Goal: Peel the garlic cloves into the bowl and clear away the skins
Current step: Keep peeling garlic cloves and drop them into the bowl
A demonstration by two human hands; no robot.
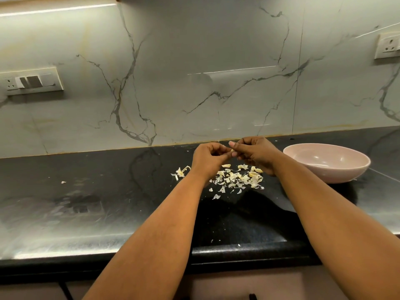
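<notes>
Evidently the peeling is well under way: a heap of skins [237, 179] is scattered on the desk [108, 213], with a few pale cloves apparently lying among them. Just beyond, a clove [232, 150] is pinched between the left hand [208, 158] and the right hand [256, 154], each grip closed on it. Farther right, the pink bowl [326, 162] is seen; its floor is hidden by the rim, so peeled cloves cannot be counted. Clearing the skins is not yet begun.

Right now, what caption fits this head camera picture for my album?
Two hands, left hand and right hand, pinch a garlic clove above scattered skins, beside a pink bowl.
</notes>
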